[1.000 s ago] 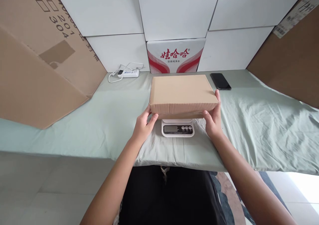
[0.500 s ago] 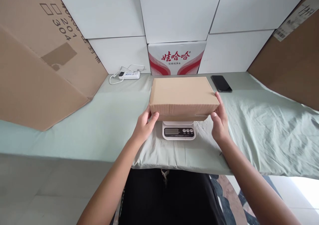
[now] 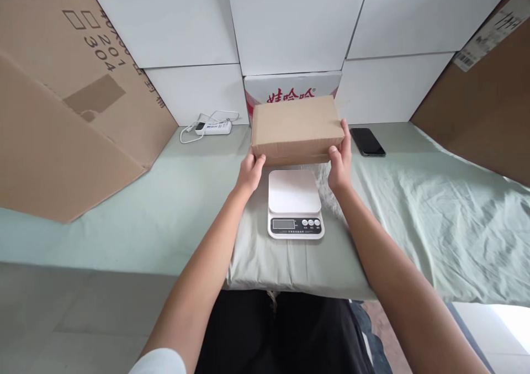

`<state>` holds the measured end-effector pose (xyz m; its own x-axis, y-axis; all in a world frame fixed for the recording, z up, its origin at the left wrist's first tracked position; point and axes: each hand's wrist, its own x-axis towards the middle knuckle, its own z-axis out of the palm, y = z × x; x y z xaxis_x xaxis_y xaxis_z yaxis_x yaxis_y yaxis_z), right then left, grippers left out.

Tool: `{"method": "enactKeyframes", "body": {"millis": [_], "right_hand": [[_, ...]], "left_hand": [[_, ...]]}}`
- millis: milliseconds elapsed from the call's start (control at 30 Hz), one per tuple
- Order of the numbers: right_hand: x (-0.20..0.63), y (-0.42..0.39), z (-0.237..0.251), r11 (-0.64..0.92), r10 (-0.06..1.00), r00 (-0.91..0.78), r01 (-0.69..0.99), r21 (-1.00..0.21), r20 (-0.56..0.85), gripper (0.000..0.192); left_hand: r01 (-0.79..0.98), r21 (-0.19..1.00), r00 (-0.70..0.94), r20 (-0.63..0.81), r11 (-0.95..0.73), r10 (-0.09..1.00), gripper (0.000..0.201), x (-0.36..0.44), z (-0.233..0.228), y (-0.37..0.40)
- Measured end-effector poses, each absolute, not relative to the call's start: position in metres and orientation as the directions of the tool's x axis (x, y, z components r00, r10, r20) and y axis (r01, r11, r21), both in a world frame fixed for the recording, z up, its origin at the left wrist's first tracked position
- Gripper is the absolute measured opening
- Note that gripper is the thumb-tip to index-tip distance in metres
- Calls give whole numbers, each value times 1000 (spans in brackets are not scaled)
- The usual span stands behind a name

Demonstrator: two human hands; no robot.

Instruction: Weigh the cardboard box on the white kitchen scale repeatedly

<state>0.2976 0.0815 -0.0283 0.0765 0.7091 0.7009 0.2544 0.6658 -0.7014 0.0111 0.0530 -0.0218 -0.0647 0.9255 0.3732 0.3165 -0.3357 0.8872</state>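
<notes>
A brown cardboard box is held between my two hands, beyond the scale and in front of the printed carton. My left hand grips its near left corner, thumb on the front face. At the opposite end my right hand holds the near right corner, with its fingers along the side. Nearer to me, a white digital kitchen scale lies on the cloth with its bare platform in full view. Its display looks blank.
Behind stands a white and red carton, partly covered by the box. A black phone lies to the right, a white power strip with cable to the left. Large cardboard sheets flank the green cloth-covered table.
Both hands have moved the cardboard box away from me, off from over the scale toward the back carton. The scale's platform has come into view.
</notes>
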Motion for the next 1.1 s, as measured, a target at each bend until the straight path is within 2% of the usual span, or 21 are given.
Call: {"method": "enactKeyframes", "body": {"millis": [100,333,533,900,1100], "right_hand": [[295,90,-47,629,750,86,214,-748,656,106],[297,95,-58,523,838,74,170,-835,540,112],[301,105,-68,515,845,50,196,-834,533,112],[310,108,-74,498,859,36,174,-850,511,101],[308,113,-76,501,856,52,161,-850,514,107]], "left_hand": [[296,908,-29,319,-296,947,57,12,-37,58],[273,942,-36,215,-197,976,66,10,-39,57],[294,936,-47,214,-191,976,63,11,-39,57],[304,930,-15,222,-207,975,67,9,-39,50],[308,931,-27,216,-198,976,64,10,-36,47]]}}
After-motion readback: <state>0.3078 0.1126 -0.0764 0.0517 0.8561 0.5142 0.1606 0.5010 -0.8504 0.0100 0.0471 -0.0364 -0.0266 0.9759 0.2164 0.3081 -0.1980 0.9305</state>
